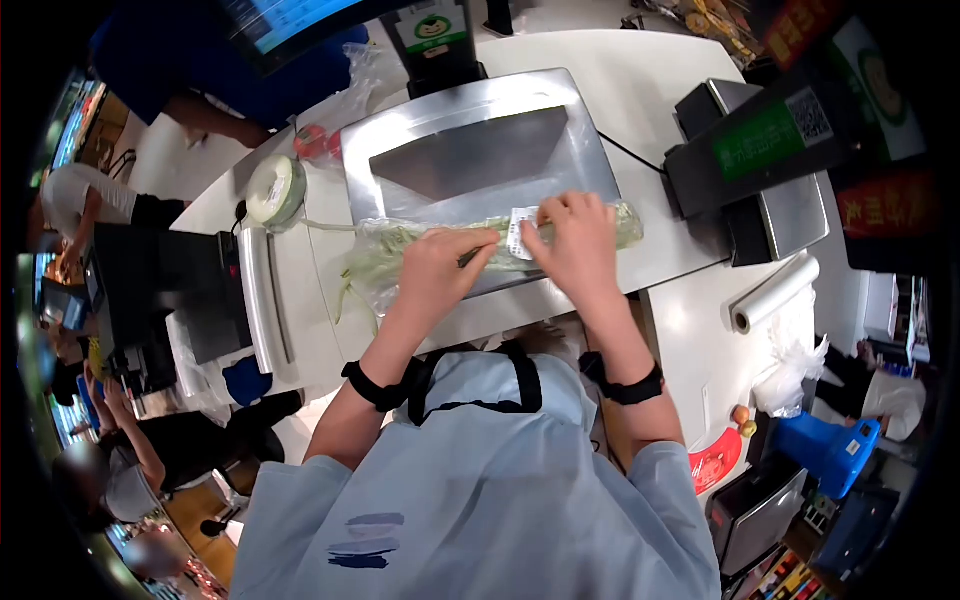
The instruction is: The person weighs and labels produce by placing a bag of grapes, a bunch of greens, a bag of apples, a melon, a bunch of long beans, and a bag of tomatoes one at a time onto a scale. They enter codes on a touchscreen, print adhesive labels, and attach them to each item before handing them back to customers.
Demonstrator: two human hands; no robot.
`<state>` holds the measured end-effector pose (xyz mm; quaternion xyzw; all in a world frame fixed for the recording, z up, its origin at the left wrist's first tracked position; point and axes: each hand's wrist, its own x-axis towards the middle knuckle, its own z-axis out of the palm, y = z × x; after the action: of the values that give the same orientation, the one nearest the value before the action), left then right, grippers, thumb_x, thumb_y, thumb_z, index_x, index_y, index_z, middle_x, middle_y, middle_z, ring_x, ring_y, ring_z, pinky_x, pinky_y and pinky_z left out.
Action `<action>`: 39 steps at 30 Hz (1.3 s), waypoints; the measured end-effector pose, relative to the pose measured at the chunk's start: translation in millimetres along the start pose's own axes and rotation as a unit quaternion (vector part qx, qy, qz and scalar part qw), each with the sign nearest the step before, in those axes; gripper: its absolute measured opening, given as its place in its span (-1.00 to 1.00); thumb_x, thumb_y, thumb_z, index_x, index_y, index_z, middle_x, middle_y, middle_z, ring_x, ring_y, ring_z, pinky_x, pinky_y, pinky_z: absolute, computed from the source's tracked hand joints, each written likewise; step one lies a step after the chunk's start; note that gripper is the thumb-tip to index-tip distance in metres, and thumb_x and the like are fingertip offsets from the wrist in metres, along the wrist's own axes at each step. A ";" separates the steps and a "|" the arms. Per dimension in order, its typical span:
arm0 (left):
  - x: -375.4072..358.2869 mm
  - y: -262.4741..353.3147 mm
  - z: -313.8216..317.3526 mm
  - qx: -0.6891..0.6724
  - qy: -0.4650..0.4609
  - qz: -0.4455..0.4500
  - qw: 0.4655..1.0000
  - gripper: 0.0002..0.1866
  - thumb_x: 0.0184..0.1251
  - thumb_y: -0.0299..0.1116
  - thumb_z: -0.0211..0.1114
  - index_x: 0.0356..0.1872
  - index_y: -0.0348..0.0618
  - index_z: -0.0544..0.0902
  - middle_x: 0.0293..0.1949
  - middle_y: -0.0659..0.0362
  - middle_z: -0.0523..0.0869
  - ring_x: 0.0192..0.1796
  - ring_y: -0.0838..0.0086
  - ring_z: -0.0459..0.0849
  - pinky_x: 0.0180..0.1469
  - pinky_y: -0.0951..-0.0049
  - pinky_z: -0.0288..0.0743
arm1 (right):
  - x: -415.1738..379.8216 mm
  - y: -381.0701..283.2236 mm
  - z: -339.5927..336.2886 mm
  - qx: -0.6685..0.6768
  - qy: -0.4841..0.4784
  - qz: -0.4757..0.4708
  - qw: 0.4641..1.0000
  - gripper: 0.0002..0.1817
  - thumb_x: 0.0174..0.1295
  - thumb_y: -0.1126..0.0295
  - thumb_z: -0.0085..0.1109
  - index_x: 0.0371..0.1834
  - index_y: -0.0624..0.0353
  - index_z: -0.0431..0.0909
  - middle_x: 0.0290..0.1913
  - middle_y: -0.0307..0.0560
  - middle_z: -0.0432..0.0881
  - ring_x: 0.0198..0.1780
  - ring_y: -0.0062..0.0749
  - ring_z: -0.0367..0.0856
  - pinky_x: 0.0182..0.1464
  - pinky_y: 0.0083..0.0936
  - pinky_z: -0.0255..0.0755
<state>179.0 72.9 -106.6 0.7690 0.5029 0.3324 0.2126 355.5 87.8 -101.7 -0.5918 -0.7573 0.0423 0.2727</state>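
Head camera view, looking straight down over a person's pale blue shirt to a white shop counter (690, 330). A steel weighing scale (480, 150) sits on the counter, its flat tray shiny and tilted slightly in the frame. Across the near edge of the tray lies a long clear plastic bag (400, 255) filled with pale green stalk vegetables; a few stalks poke out of its open end on the left. A small white price label (520, 232) with dark print too small to read sits on the bag near its middle.

The left hand (435, 270) lies on the bag with fingers curled down, pressing it against the tray. The right hand (575, 240) rests on the bag just right of the label, fingertips bent onto the label's edge; whether they pinch it cannot be told. Both wrists wear black bands.

A roll of green tape (275, 190) stands left of the scale, with a bagged red fruit (312, 143) behind it. A roll of clear produce bags (775, 292) lies to the right. Behind the scale, a dark sign with a green panel and QR code (790, 130) shows writing too blurred to read.
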 end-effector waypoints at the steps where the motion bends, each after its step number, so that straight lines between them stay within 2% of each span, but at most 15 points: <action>1: -0.6 -0.3 0.1 -0.014 0.011 0.008 1.000 -0.86 0.04 -0.40 0.30 -0.33 -0.09 0.70 -0.31 0.18 0.71 -0.31 0.35 0.65 -0.19 0.45 0.48 | 2.4 5.3 -4.4 -0.058 -0.022 -0.004 0.998 -0.79 -0.04 0.34 0.21 -0.40 0.18 0.45 -0.39 -0.08 0.47 -0.24 -0.24 0.38 -0.17 -0.35 0.17; 5: -2.4 -2.9 -2.2 -0.011 0.004 0.020 1.000 -0.87 0.06 -0.37 0.29 -0.35 -0.10 0.69 -0.31 0.17 0.71 -0.30 0.35 0.66 -0.18 0.41 0.48 | 23.8 15.9 -14.8 -0.071 0.021 -0.072 0.995 -0.74 -0.01 0.28 0.19 -0.33 0.19 0.43 -0.38 -0.09 0.46 -0.25 -0.23 0.38 -0.17 -0.34 0.18; 8: -3.1 -8.0 -2.4 -0.002 0.004 0.039 0.999 -0.87 0.07 -0.37 0.28 -0.35 -0.11 0.69 -0.32 0.18 0.71 -0.28 0.35 0.66 -0.18 0.40 0.48 | 5.5 -10.5 -11.7 0.013 -0.078 -0.225 0.971 -0.51 0.06 0.17 0.14 0.00 0.24 0.40 -0.04 -0.02 0.50 -0.03 -0.20 0.46 0.09 -0.27 0.26; 11: -4.1 -11.1 -0.3 -0.010 0.010 0.034 0.999 -0.87 0.06 -0.37 0.28 -0.36 -0.11 0.69 -0.33 0.20 0.71 -0.28 0.35 0.67 -0.17 0.39 0.48 | -6.5 9.0 -7.6 0.022 -0.139 -0.274 0.951 -0.45 0.07 0.17 0.12 0.10 0.23 0.36 0.08 0.00 0.46 0.07 -0.20 0.44 0.17 -0.27 0.24; 16: -5.1 -12.2 -0.1 -0.019 0.010 0.037 0.999 -0.89 0.05 -0.38 0.29 -0.39 -0.10 0.70 -0.33 0.21 0.71 -0.29 0.39 0.67 -0.20 0.41 0.49 | 11.2 18.0 -24.5 0.013 -0.209 -0.248 0.946 -0.48 0.09 0.15 0.11 0.07 0.22 0.39 0.04 -0.03 0.51 0.05 -0.19 0.47 0.11 -0.31 0.30; 18: -5.0 -13.3 0.7 -0.022 0.017 0.038 0.999 -0.89 0.05 -0.38 0.29 -0.38 -0.10 0.70 -0.33 0.21 0.71 -0.29 0.39 0.67 -0.20 0.41 0.49 | 17.1 6.0 -26.3 0.055 -0.197 -0.119 0.972 -0.47 0.07 0.11 0.13 0.05 0.23 0.42 -0.01 -0.04 0.54 -0.01 -0.17 0.50 0.03 -0.34 0.36; 21: -6.4 -15.8 2.0 -0.018 0.026 0.043 0.999 -0.88 0.05 -0.37 0.29 -0.38 -0.10 0.70 -0.34 0.22 0.71 -0.30 0.38 0.67 -0.21 0.41 0.49 | 11.8 5.9 -5.9 -0.012 -0.165 -0.209 0.964 -0.45 0.02 0.09 0.19 0.01 0.25 0.44 -0.07 -0.03 0.56 -0.08 -0.15 0.53 -0.04 -0.34 0.40; 26: -8.1 -15.6 3.5 -0.010 0.024 0.039 0.999 -0.88 0.06 -0.34 0.28 -0.39 -0.09 0.69 -0.34 0.24 0.71 -0.29 0.40 0.66 -0.18 0.41 0.48 | 19.6 21.7 -30.0 0.015 -0.233 -0.210 0.950 -0.29 -0.16 0.03 0.31 0.08 0.15 0.40 -0.06 -0.02 0.53 -0.08 -0.20 0.51 -0.10 -0.36 0.41; 29: -7.6 -22.6 -7.4 0.001 -0.008 0.043 0.999 -0.68 0.00 -0.18 0.31 -0.20 -0.04 0.63 -0.23 0.17 0.68 -0.18 0.29 0.62 -0.06 0.33 0.43 | 26.0 28.0 -38.2 -0.022 -0.265 -0.254 0.930 -0.20 -0.28 0.06 0.39 0.12 0.11 0.36 -0.09 -0.03 0.49 -0.11 -0.16 0.50 -0.13 -0.35 0.42; 31: -10.7 -17.8 -22.2 0.182 0.007 0.153 0.971 -0.36 -0.17 -0.08 0.40 0.06 0.02 0.48 -0.10 0.10 0.60 -0.06 0.20 0.55 0.06 0.23 0.34 | 27.0 30.9 -31.9 -0.067 -0.295 -0.257 0.918 -0.14 -0.39 0.12 0.44 0.13 0.09 0.34 -0.15 -0.07 0.46 -0.16 -0.15 0.50 -0.17 -0.34 0.43; 32: -12.7 -20.0 -24.6 0.202 0.022 0.142 0.969 -0.36 -0.17 -0.08 0.40 0.06 0.02 0.48 -0.10 0.10 0.60 -0.06 0.20 0.55 0.06 0.23 0.34 | 28.9 30.6 -28.9 -0.093 -0.314 -0.245 0.912 -0.11 -0.44 0.15 0.46 0.13 0.06 0.35 -0.17 -0.11 0.46 -0.17 -0.19 0.50 -0.19 -0.37 0.43; 34: -14.0 -28.4 -28.1 0.217 -0.101 0.080 0.968 -0.12 -0.27 -0.02 0.45 0.22 0.02 0.31 0.03 0.07 0.50 0.08 0.17 0.45 0.17 0.24 0.26 | 40.6 16.5 -32.4 -0.099 -0.313 -0.282 0.901 -0.11 -0.49 0.17 0.47 0.11 0.07 0.36 -0.22 -0.13 0.46 -0.23 -0.20 0.51 -0.23 -0.36 0.44; 36: -16.5 -37.8 -48.2 0.192 -0.053 0.060 0.978 -0.25 -0.25 -0.11 0.43 0.11 -0.03 0.41 -0.12 0.09 0.57 0.00 0.22 0.51 0.13 0.29 0.29 | 58.1 -10.4 -40.3 -0.100 -0.296 -0.317 0.895 -0.12 -0.49 0.17 0.47 0.10 0.06 0.37 -0.23 -0.13 0.46 -0.28 -0.22 0.52 -0.26 -0.37 0.44; 38: -16.4 -45.4 -73.9 0.168 -0.099 -0.025 0.981 -0.40 -0.25 -0.22 0.39 -0.05 -0.10 0.47 -0.26 0.11 0.60 -0.11 0.25 0.57 0.02 0.32 0.35 | 76.8 -41.3 -46.8 -0.115 -0.279 -0.369 0.879 -0.16 -0.43 0.06 0.42 0.06 0.08 0.38 -0.32 -0.12 0.45 -0.28 -0.19 0.52 -0.28 -0.34 0.44; 39: -19.0 -48.9 -86.5 0.170 -0.094 -0.026 0.981 -0.40 -0.25 -0.22 0.39 -0.05 -0.10 0.47 -0.26 0.11 0.60 -0.11 0.25 0.57 0.02 0.32 0.35 | 85.9 -68.9 -53.0 -0.118 -0.317 -0.331 0.881 -0.21 -0.30 -0.05 0.35 0.06 0.09 0.39 -0.25 -0.10 0.49 -0.24 -0.16 0.53 -0.27 -0.30 0.43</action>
<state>80.2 74.6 -85.1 0.8086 0.5492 0.1628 0.1340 306.9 132.7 1.1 -0.2898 -0.9544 0.0453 -0.0553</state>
